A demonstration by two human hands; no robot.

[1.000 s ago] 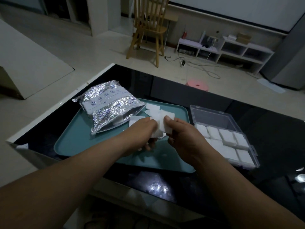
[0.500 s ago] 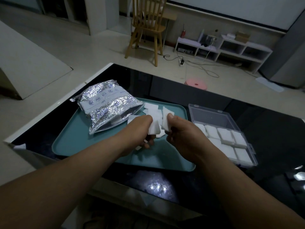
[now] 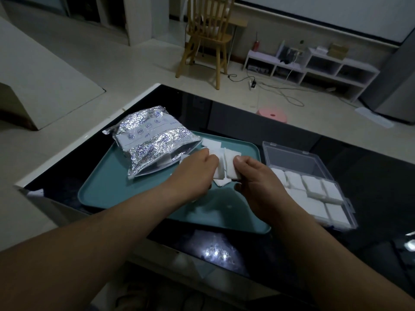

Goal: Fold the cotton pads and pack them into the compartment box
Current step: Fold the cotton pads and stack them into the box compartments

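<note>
A crinkled silver foil bag [image 3: 152, 140], printed with a pale band, lies at the far left of a smooth teal tray [image 3: 105, 191] with rounded corners; the tray sits on a glossy black table [image 3: 372, 176]. Above the tray's middle the left hand [image 3: 195, 171] pinches one edge of a soft white cotton pad [image 3: 230, 163] with curled fingers; the pad is bent along its middle into two upright halves, held clear of the tray; the right hand [image 3: 256, 178] clamps the other half between thumb and fingers. Flat square loose pads [image 3: 211, 143] lie on the tray just behind the hands. Right of the tray stands the clear plastic compartment box [image 3: 353, 215], its lid [image 3: 294, 158] thrown back; thick white folded pads [image 3: 314, 187] fill its compartments.
</note>
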